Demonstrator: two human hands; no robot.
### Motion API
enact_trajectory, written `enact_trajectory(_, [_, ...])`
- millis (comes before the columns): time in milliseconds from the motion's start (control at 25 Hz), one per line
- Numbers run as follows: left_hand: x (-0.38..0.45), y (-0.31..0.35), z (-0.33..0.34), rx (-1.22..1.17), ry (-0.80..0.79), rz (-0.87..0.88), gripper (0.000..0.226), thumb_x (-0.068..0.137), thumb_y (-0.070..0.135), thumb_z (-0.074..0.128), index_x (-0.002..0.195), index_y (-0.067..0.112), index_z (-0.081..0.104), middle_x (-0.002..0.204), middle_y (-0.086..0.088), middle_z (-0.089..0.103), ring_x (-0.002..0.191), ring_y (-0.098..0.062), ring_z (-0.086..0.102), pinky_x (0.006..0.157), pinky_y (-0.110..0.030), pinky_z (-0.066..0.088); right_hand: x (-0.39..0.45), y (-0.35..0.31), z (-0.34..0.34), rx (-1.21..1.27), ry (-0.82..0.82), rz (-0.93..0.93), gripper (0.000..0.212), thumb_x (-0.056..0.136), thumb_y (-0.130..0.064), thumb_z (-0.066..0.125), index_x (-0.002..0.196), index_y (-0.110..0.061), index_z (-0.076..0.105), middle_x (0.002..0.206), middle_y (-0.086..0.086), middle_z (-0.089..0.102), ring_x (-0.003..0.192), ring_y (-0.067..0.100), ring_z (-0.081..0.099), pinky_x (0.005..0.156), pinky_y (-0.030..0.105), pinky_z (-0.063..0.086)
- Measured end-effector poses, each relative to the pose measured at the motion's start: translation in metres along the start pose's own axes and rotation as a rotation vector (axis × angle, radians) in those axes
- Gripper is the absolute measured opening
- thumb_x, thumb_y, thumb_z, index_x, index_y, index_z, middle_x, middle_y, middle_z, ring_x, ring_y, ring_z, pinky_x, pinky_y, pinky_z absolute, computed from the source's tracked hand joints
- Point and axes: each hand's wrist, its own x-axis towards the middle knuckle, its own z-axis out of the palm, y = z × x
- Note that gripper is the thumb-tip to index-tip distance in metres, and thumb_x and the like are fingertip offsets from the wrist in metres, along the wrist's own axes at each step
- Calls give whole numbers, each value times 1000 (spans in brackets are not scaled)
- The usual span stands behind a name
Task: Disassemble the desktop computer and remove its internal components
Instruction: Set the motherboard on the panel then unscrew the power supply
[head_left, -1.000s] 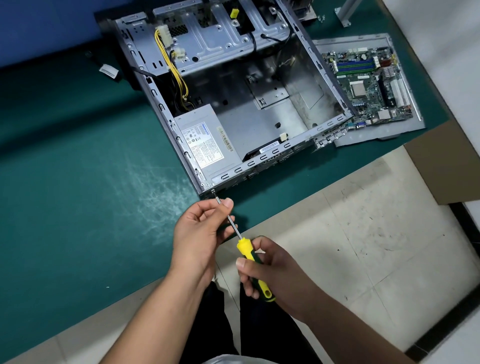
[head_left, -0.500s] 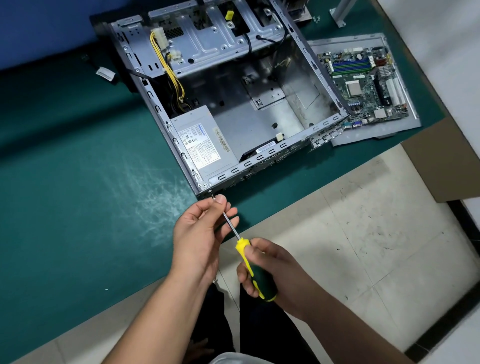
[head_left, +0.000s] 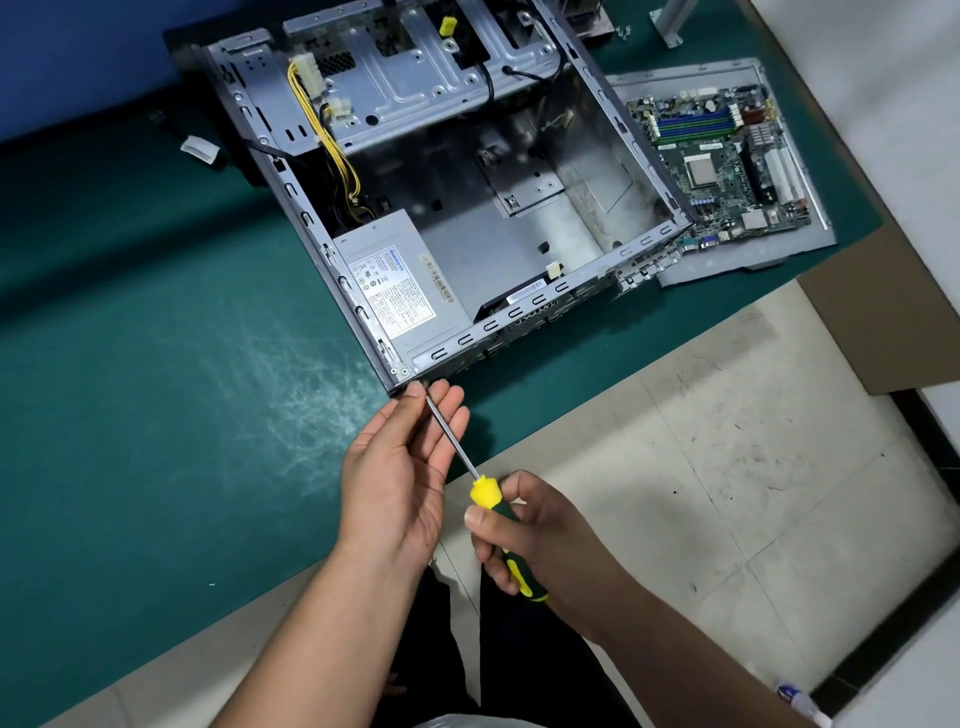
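The open grey computer case (head_left: 597, 171) lies on the green table mat (head_left: 130, 364), its near corner at the table edge. A grey power supply (head_left: 400, 291) sits in the near left corner, with yellow cables (head_left: 322, 130) running behind it. My right hand (head_left: 540, 535) grips the yellow-and-green handle of a screwdriver (head_left: 452, 441) whose tip meets the case's near corner. My left hand (head_left: 405, 467) is palm up with straight fingers supporting the shaft near the tip.
A removed motherboard (head_left: 722, 161) lies on a grey metal panel (head_left: 727, 260) to the right of the case. A cardboard box (head_left: 883, 322) stands on the tiled floor at the right. A small white connector (head_left: 200, 150) lies on the mat at the far left.
The left hand's fingers have straightened and moved up along the shaft toward the case corner. The screwdriver tip stays at the corner, and the right hand keeps its hold on the handle.
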Motion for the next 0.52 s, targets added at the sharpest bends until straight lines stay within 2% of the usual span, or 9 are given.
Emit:
enact_trajectory(80, [0,1,-1,8,-1,-7,17,95,10,67,110,1,66,112,-21,74,105,-30,74,78,-34,62,-1,-4,3,145,-61,82,40,83,-45,66,98,-8,66,82,19,66,59,23,55,55,32,45])
enact_trajectory(160, [0,1,-1,19,-5,-11,18,97,10,65,112,0,66,112,-21,74,105,-31,73,79,-35,62,-4,-3,2,137,-65,67,41,88,-41,61,99,-3,71,86,20,69,67,26,59,62,33,49])
enact_trajectory(280, [-2,1,0,11,-9,-10,20,98,10,63,115,-1,65,113,-22,74,107,-31,73,82,-36,62,-6,2,3,34,-17,-13,31,93,-36,62,101,-7,59,87,16,71,75,31,67,64,37,54])
enact_trajectory(360, [-4,-1,3,-4,2,4,21,98,9,65,115,-2,65,112,-22,74,106,-31,73,83,-37,62,-5,3,5,-90,27,-38,30,90,-39,66,102,-16,52,84,11,73,67,28,67,55,33,52])
enact_trajectory(440, [-6,-3,7,-16,26,24,20,97,8,66,113,-3,66,111,-22,74,104,-31,74,85,-38,62,-4,4,6,-103,51,-39,27,88,-44,66,103,-22,59,84,13,74,61,25,62,52,30,48])
enact_trajectory(520, [-7,-5,10,-30,51,46,18,96,8,66,111,-4,66,109,-22,74,102,-30,74,85,-36,62,-5,3,5,-13,25,-15,35,93,-43,58,104,-12,65,85,18,73,61,27,59,56,32,48])
